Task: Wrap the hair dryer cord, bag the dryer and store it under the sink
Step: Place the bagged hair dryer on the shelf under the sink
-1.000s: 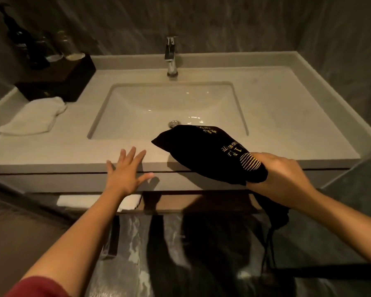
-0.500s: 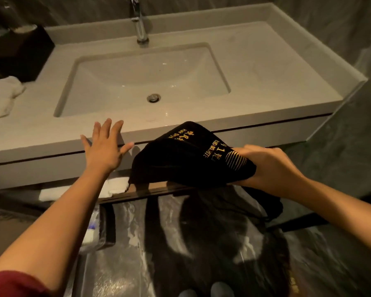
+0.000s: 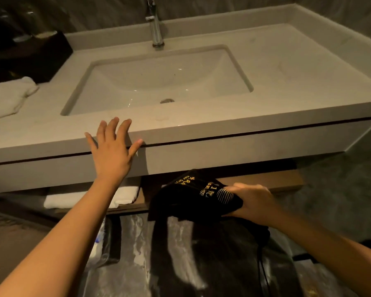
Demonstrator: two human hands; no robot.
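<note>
Below the desk (image 3: 201, 129) edge, our right hand (image 3: 253, 200) gripping the black bag (image 3: 193, 198) beside the shelf (image 3: 266, 185), our left hand (image 3: 111, 151) spreading flat against the desk front.

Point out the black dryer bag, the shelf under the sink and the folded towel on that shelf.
black dryer bag (image 3: 193, 198), head view, printed cloth side.
shelf (image 3: 266, 183), head view, bare top right of bag.
folded towel (image 3: 124, 195), head view, right end.

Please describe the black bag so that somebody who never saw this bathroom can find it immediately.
Start at the pale sink counter and look below its front edge, to the wooden shelf underneath. The black bag is at that shelf's edge, gripped by the right hand. Unlike the white folded towel beside it, it is dark with gold lettering.
</note>
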